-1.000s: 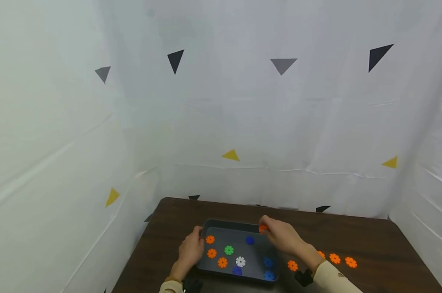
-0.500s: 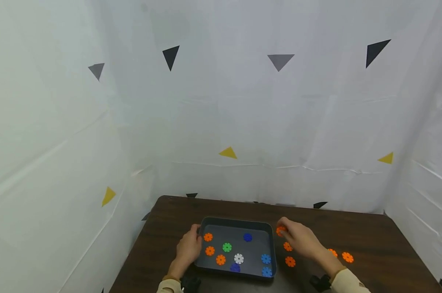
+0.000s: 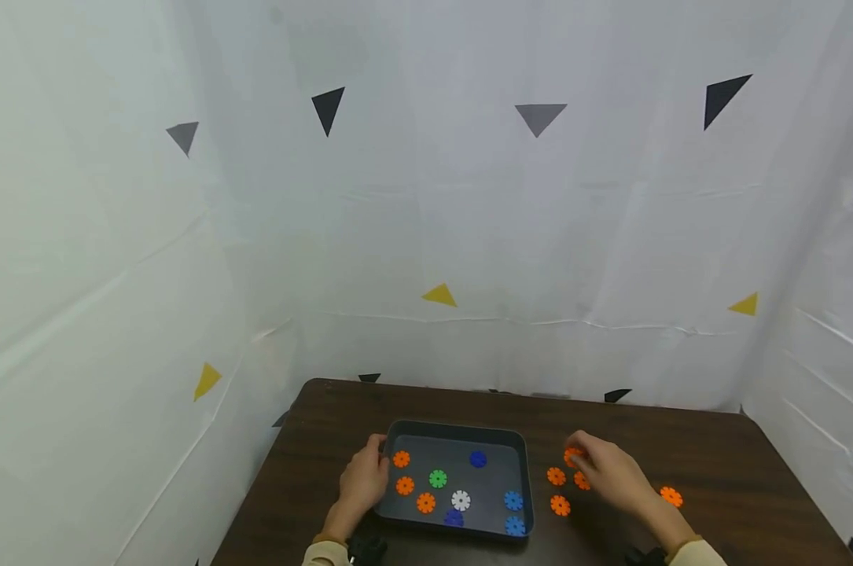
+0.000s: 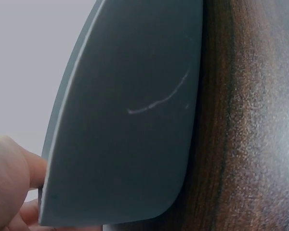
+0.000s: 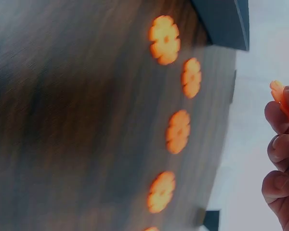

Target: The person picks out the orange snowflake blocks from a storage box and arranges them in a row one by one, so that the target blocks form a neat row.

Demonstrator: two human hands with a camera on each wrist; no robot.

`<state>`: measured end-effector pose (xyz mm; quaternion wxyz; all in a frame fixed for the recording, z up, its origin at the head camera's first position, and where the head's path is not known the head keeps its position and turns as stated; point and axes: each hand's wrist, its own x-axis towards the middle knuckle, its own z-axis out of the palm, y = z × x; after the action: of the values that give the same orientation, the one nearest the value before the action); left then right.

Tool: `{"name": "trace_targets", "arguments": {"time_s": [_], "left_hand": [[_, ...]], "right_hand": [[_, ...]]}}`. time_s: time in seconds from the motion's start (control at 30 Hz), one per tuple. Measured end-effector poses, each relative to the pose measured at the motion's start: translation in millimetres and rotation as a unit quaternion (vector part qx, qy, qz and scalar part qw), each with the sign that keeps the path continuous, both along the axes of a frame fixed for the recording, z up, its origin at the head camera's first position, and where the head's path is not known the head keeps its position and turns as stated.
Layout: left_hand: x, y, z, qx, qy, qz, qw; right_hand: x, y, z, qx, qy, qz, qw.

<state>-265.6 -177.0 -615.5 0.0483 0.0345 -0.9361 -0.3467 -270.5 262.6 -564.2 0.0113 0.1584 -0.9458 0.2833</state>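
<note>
My right hand (image 3: pixel 613 475) pinches an orange snowflake-shaped disc (image 5: pixel 278 92) between thumb and fingertips, raised over the table to the right of the tray. Below and around this hand lie several more orange discs (image 3: pixel 560 505) on the wood. At the left side of the dark grey tray (image 3: pixel 457 430), my left hand (image 3: pixel 361 477) grips the rim, with its fingers (image 4: pixel 36 171) around the wall in the left wrist view. Inside the tray rest several orange discs (image 3: pixel 405 486), a green disc (image 3: pixel 437 479), a white disc (image 3: pixel 461 500) and several blue discs (image 3: pixel 513 501).
The dark wooden table (image 3: pixel 723 456) carries everything, its far edge close to a white curtain (image 3: pixel 483 236) with black, grey and yellow triangles. One orange disc (image 3: pixel 671 497) lies farther right, beside the right forearm.
My right hand has carried the orange disc rightward from over the tray's far right corner to above the table. The left hand stays at the tray rim.
</note>
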Motion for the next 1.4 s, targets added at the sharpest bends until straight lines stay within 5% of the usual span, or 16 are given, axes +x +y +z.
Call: {"name": "trace_targets", "arguments": {"time_s": [0.4,0.8,1.17,1.4], "left_hand": [[-0.1,-1.3,-2.1,0.006,0.014,-0.007,0.9999],[1.7,-2.1,-0.4,0.009,0.020,-0.015,0.9997],[1.8,-1.2,0.0,0.008,0.014,-0.011,0.9998],[1.3,-2.2,0.7,0.008,0.008,-0.009,0.9999]], "right_hand": [[16.8,26.8,-33.5,0.009,-0.048,-0.058,0.9971],[24.3,26.1,-63.3,-0.001,-0.080,-0.070,0.9943],[25.4,25.7,-66.3,-0.006,-0.076,-0.034,0.9965],[28.6,21.5,-60.8,0.024,-0.053,-0.055,0.9968]]}}
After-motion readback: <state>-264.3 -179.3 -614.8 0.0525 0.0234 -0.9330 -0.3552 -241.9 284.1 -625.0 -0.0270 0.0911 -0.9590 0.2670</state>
